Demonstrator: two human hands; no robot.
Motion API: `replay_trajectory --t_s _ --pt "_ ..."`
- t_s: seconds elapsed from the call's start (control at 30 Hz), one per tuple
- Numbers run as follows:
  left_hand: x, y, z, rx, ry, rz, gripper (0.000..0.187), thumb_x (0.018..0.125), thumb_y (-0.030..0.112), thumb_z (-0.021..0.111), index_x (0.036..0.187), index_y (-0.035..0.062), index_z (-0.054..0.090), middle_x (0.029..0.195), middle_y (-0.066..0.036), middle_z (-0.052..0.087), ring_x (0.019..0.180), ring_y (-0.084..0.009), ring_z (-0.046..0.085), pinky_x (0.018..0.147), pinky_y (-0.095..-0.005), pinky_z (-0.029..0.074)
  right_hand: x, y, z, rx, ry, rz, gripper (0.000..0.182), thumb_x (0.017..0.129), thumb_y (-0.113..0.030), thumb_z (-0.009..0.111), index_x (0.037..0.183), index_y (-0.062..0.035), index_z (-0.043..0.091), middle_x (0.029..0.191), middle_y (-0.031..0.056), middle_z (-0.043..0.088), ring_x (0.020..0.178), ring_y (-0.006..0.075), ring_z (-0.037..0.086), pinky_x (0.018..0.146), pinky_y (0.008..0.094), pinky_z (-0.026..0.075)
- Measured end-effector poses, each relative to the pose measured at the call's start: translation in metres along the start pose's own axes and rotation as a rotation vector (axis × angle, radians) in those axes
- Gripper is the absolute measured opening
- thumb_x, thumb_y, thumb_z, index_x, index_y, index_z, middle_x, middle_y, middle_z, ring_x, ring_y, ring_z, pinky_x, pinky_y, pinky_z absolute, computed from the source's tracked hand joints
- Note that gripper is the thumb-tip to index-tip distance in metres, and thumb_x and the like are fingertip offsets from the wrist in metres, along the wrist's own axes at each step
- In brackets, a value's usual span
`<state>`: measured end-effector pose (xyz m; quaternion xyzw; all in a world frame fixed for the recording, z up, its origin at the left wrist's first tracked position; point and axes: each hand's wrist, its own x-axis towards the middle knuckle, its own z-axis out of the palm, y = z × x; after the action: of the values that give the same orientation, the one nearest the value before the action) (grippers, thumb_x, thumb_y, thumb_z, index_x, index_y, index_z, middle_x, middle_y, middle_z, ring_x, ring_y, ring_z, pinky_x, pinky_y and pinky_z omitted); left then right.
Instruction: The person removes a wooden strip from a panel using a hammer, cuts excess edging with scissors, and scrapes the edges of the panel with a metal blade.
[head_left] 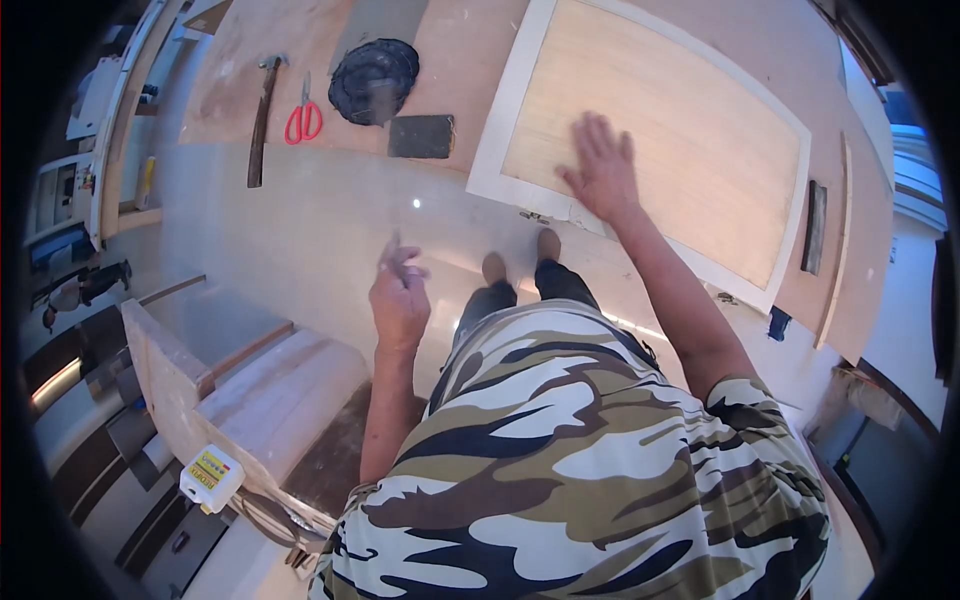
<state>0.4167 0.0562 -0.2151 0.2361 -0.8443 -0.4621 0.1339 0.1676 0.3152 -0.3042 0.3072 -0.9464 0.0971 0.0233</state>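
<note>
My right hand [605, 178] lies with fingers spread over the pale wooden panel [690, 120] of a white-framed cabinet door [505, 110], near its front left part. My left hand [400, 295] hangs in the air over the floor, in front of the table's edge. Its fingers are curled and a little blurred; a thin greyish shape sticks up at the fingertips, too smeared to name. Small metal hinges [535, 216] sit on the door's near edge.
On the table [460, 50] lie a hammer [263, 120], red-handled scissors [304, 118], a crumpled black bundle [375, 80] and a dark block [421, 137]. A dark bar [814, 228] lies right of the door. A wooden box-like stand [270, 390] with a yellow-white container [212, 479] stands at lower left.
</note>
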Motion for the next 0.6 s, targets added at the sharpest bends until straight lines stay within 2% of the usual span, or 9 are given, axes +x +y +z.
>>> replay_trajectory --t_s 0.07,0.1,0.13,0.2,0.23,0.33,0.43,0.6 --pt "0.003 0.000 -0.005 0.130 -0.204 0.047 0.051 0.092 -0.003 0.051 0.143 -0.0054 0.048 0.092 -0.013 0.070 0.080 -0.0162 0.069 0.075 -0.0306 0.056 0.012 0.012 0.001 -0.094 0.093 0.192 0.075 0.099 -0.054 0.051 0.154 -0.0056 0.038 0.164 0.0168 0.031 0.153 0.0351 0.025 0.121 0.0586 0.019" --pt "0.004 -0.007 0.001 0.106 -0.194 0.174 0.058 0.090 0.002 0.061 0.147 0.0004 0.048 0.089 -0.012 0.070 0.070 -0.0172 0.067 0.066 -0.0310 0.054 0.013 0.021 0.003 -0.118 0.121 0.264 0.075 0.100 -0.055 0.048 0.155 -0.0050 0.036 0.164 0.0175 0.030 0.153 0.0358 0.024 0.121 0.0581 0.019" --pt "0.002 -0.006 0.003 0.089 -0.230 0.095 0.060 0.088 0.006 0.065 0.145 0.0005 0.050 0.088 -0.014 0.070 0.070 -0.0207 0.067 0.067 -0.0327 0.054 0.012 0.024 0.004 -0.143 0.143 0.340 0.075 0.102 -0.056 0.044 0.156 -0.0044 0.035 0.164 0.0182 0.029 0.153 0.0366 0.023 0.121 0.0575 0.019" --pt "0.002 -0.005 0.007 0.041 -0.300 -0.065 0.063 0.084 0.012 0.072 0.143 0.0008 0.053 0.086 -0.017 0.069 0.071 -0.0278 0.068 0.069 -0.0361 0.055 0.015 0.025 0.010 -0.196 0.153 0.347 0.075 0.103 -0.057 0.040 0.155 -0.0032 0.035 0.164 0.0190 0.030 0.153 0.0374 0.024 0.120 0.0573 0.021" --pt "0.000 -0.019 0.010 0.016 -0.325 -0.097 0.061 0.078 0.019 0.078 0.133 -0.0006 0.060 0.087 -0.019 0.069 0.073 -0.0343 0.068 0.070 -0.0397 0.055 0.013 0.025 0.013 -0.224 0.151 0.349 0.076 0.103 -0.058 0.039 0.155 -0.0026 0.035 0.164 0.0194 0.030 0.152 0.0379 0.024 0.120 0.0573 0.021" --pt "-0.009 -0.040 0.012 0.220 -0.472 -0.086 0.050 0.078 0.021 0.078 0.120 -0.0020 0.063 0.091 -0.022 0.069 0.081 -0.0382 0.069 0.073 -0.0440 0.055 0.013 0.028 0.016 -0.242 0.175 0.329 0.076 0.102 -0.058 0.041 0.154 -0.0019 0.037 0.163 0.0181 0.031 0.151 0.0364 0.026 0.119 0.0566 0.021" --pt "-0.027 -0.062 0.019 0.253 -0.416 -0.077 0.041 0.079 0.023 0.077 0.110 -0.0006 0.063 0.093 -0.022 0.069 0.084 -0.0405 0.067 0.075 -0.0470 0.054 0.015 0.029 0.018 -0.262 0.167 0.345 0.077 0.102 -0.059 0.039 0.155 -0.0037 0.036 0.163 0.0173 0.032 0.152 0.0344 0.025 0.120 0.0548 0.021" --pt "-0.041 -0.070 0.015 0.170 -0.300 0.027 0.054 0.085 0.025 0.075 0.134 0.0098 0.060 0.089 -0.019 0.068 0.082 -0.0381 0.067 0.074 -0.0477 0.054 0.015 0.030 0.018 -0.281 0.128 0.373 0.078 0.102 -0.061 0.037 0.156 -0.0054 0.035 0.165 0.0149 0.030 0.153 0.0330 0.023 0.121 0.0528 0.020"
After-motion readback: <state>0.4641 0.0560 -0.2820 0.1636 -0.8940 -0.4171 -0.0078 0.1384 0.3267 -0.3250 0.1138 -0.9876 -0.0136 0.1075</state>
